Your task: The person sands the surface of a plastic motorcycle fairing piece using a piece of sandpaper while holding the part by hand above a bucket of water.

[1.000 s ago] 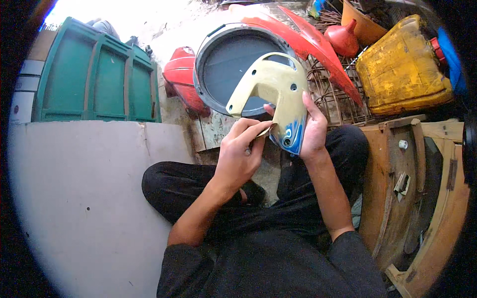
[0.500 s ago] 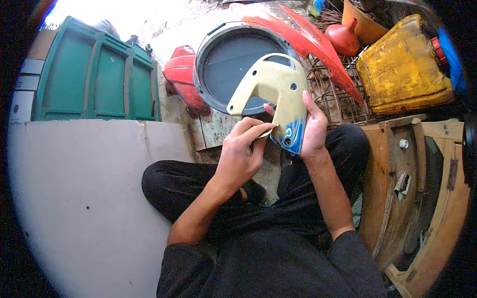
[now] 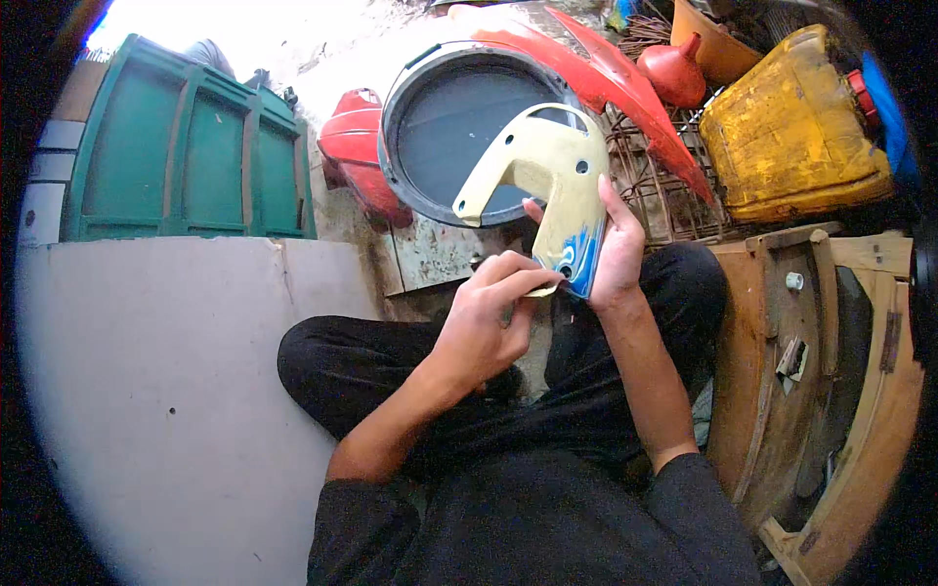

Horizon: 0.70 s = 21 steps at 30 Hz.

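A curved, hook-shaped plastic panel [image 3: 572,195] is held up in front of me. Most of it is bare cream, with blue and white paint at its lower end and several holes through it. My right hand [image 3: 618,249] grips its right edge, thumb along the side, other fingers mostly hidden behind. My left hand [image 3: 489,314] pinches a small folded piece of sandpaper [image 3: 545,290], pressing it at the panel's painted lower tip. Beneath and behind the panel stands a round black bucket [image 3: 399,176] of dark liquid.
Red body panels [image 3: 357,146] lie left of the bucket, and a long red fairing [image 3: 635,93] behind it. A yellow jerrycan [image 3: 791,132] and red funnel [image 3: 674,73] stand at right. A grey board [image 3: 166,342], green panel [image 3: 210,146] and wooden frame [image 3: 743,381] flank my legs.
My left hand has slid the sandpaper down and to the right, from the panel's inner edge to its lower tip. The panel has tilted slightly; my right hand keeps its grip.
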Tool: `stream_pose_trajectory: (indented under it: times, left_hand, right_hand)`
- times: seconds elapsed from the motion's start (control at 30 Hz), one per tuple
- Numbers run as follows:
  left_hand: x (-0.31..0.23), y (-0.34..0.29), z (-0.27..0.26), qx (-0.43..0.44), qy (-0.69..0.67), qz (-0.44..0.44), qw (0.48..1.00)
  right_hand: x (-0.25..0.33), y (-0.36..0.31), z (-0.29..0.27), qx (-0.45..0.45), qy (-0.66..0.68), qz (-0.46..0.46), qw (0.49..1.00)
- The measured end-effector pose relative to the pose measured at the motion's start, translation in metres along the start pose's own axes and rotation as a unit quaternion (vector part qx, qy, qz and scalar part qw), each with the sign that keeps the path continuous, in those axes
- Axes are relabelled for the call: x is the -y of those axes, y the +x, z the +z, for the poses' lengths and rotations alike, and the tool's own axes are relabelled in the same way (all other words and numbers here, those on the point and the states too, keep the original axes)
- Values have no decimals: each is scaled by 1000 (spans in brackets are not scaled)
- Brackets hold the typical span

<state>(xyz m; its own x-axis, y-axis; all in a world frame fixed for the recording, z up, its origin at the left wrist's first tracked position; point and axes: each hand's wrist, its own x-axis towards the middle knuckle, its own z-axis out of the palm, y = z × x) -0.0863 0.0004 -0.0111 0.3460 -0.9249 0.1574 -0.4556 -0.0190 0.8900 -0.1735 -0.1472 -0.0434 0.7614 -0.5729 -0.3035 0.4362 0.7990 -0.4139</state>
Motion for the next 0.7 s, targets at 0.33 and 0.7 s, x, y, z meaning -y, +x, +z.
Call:
stream_pose_trajectory:
  times: [0.33, 0.7]
  left_hand:
    - [1, 4, -11, -33, -154, -184, 970]
    - [6, 3, -5, -90, -76, -128, 985]
  right_hand:
    - [1, 1, -2, 9, -1, -2, 1000]
    - [0, 2, -4, 8, 0, -19, 1000]
